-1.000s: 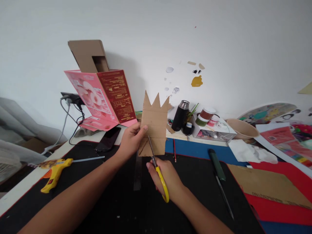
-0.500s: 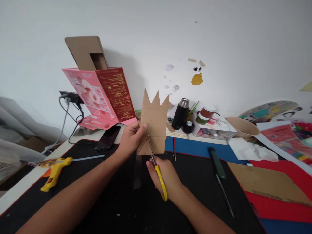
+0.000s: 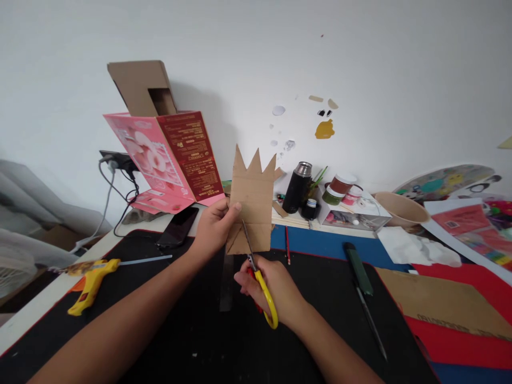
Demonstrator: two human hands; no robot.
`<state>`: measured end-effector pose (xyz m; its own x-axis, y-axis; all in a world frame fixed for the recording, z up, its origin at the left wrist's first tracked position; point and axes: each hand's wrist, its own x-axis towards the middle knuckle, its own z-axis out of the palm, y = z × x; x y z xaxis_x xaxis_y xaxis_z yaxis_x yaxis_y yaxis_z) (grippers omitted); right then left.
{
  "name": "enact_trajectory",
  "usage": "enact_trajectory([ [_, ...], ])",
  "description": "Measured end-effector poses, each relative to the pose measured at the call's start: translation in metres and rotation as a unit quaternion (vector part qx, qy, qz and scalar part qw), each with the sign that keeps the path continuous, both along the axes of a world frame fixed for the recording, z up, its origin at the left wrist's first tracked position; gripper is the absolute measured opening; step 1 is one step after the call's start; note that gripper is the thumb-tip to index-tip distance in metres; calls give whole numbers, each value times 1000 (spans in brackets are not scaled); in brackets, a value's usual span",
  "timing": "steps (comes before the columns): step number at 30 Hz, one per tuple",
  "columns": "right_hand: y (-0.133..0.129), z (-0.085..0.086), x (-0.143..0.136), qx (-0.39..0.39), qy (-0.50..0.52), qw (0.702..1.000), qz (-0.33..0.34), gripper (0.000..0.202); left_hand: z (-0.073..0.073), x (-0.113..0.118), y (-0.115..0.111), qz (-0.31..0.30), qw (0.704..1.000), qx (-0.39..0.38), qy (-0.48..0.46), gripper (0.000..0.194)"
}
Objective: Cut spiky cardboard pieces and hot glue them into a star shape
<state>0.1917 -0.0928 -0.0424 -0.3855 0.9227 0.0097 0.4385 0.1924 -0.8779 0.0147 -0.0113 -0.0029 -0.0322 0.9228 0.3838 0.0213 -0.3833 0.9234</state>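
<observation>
Held up over the black mat [image 3: 160, 330] is a piece of cardboard [image 3: 256, 202] with three pointed tips along its top edge. My left hand [image 3: 216, 224] pinches its left edge, thumb on the front face. In my right hand [image 3: 276, 290] is a pair of scissors [image 3: 266, 298] with yellow and red handles. Their blade lies across the lower left part of the cardboard, pointing up toward my left thumb. Whether the second blade is behind the sheet I cannot tell. A dark line slants across the cardboard's lower left corner.
A yellow glue gun [image 3: 90, 288] lies at the left, near a phone [image 3: 178, 226]. Behind stand a pink box [image 3: 160, 154] and a black thermos [image 3: 298, 186]. A green utility knife [image 3: 357, 269], a red pencil [image 3: 287, 245] and flat cardboard [image 3: 444, 298] lie to the right.
My right thumb has shifted slightly left and the scissors' red handle now shows beside the yellow one. The cardboard and my left hand have barely moved.
</observation>
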Motion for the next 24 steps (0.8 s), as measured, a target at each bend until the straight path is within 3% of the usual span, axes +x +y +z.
enact_trajectory([
  [10, 1, 6, 8, -45, 50, 996, 54, 57, 0, -1, -1, -8, 1000, 1, 11, 39],
  [17, 1, -1, 2, -58, 20, 998, -2, 33, -3, 3, -3, -13, 1000, 1, 13, 38],
  [24, 0, -1, -2, -71, 15, 997, -19, 26, -4, 4, -4, -7, 1000, -5, 23, 39],
])
